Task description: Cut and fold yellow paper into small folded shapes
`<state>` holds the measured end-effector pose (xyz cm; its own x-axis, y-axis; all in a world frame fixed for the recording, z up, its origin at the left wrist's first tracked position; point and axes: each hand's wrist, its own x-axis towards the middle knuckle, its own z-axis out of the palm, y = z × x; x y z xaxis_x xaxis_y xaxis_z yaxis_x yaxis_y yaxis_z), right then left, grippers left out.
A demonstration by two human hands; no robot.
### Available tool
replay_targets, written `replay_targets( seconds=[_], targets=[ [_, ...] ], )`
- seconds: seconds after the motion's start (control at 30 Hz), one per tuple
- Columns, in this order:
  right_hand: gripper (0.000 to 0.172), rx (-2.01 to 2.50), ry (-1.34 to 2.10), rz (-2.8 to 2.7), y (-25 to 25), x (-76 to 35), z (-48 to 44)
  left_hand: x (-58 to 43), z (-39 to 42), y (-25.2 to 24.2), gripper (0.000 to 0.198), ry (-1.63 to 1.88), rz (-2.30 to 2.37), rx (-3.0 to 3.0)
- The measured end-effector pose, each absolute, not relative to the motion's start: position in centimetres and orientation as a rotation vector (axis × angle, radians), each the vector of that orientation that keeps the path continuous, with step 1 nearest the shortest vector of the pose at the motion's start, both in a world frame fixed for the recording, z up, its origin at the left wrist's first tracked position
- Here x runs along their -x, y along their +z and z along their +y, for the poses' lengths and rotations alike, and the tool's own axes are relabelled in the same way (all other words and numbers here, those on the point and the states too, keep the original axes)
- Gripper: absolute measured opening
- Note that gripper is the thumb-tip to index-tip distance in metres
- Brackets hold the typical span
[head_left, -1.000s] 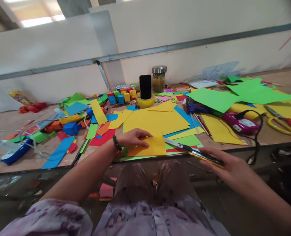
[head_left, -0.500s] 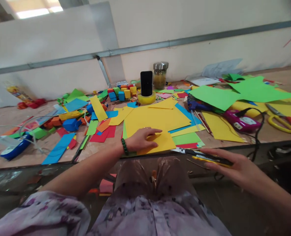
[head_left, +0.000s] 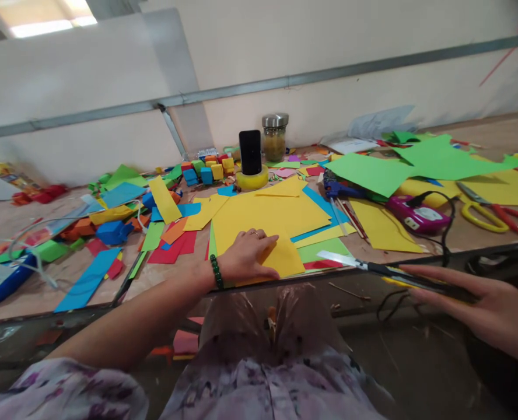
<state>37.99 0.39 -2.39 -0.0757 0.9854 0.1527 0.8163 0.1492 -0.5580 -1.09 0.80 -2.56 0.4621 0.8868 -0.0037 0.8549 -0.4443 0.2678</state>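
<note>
Closed around the handle of a snap-off utility knife (head_left: 384, 272), the right hand (head_left: 489, 300) sits at the right of the frame, its blade bared and pointing left over a light green sheet (head_left: 318, 249); whether the blade touches that sheet I cannot tell. Near the centre, the left hand (head_left: 247, 255) lies palm down, thumb and forefinger spread apart, pinching nothing, on a small yellow sheet (head_left: 287, 259) at the near edge of the worktable. This sheet partly overlaps a large yellow sheet (head_left: 268, 213), and its right corner is near the blade tip but apart from it. A green bead bracelet (head_left: 216, 271) circles the left wrist. At upper centre a phone (head_left: 250, 153) stands propped on a yellow tape roll (head_left: 251, 181), just beside a metal-lidded jar (head_left: 275, 143). Yellow-handled scissors (head_left: 484, 217) lie at right.
</note>
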Motion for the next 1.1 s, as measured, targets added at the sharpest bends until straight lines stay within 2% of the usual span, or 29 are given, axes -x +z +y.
replay_targets(
  seconds=[0.1, 0.27, 0.33, 0.47, 0.7, 0.83, 0.97, 1.1],
  targets=[
    [0.052, 1.753, 0.623, -1.831, -2.3, -37.3, 0.1, 0.5, 1.2, -2.0, 0.081, 0.177, 1.503, -2.375],
    [0.051, 1.587, 0.661, -1.862, -2.8, -34.1, 0.1, 0.4, 2.0, -1.7, 0.037, 0.295, 1.442, -2.213],
    [0.052, 1.543, 0.651, -1.920, -3.3, -33.3, 0.3, 0.7, 2.4, -1.5, 0.031, 0.358, 1.357, -2.146],
    [0.048, 1.429, 0.644, -2.054, -3.8, -32.1, 0.8, 1.3, 2.8, -1.0, 0.032, 0.356, 1.268, -2.144],
    [0.047, 1.400, 0.864, -2.176, -3.0, -31.6, 0.7, 0.4, 1.7, -1.5, 0.027, 0.362, 1.376, -2.201],
    [0.045, 1.404, 0.933, -2.196, -3.0, -32.1, 0.5, 0.2, 0.7, -2.1, 0.059, 0.325, 1.459, -2.372],
    [0.042, 1.367, 0.927, -2.182, -3.5, -31.8, 0.6, 0.6, 0.3, -2.5, 0.054, 0.041, 1.331, -2.456],
    [0.042, 1.340, 0.905, -2.176, -4.1, -31.5, 0.6, 0.6, 0.4, -2.7, 0.055, -0.070, 1.316, -2.477]
  ],
)
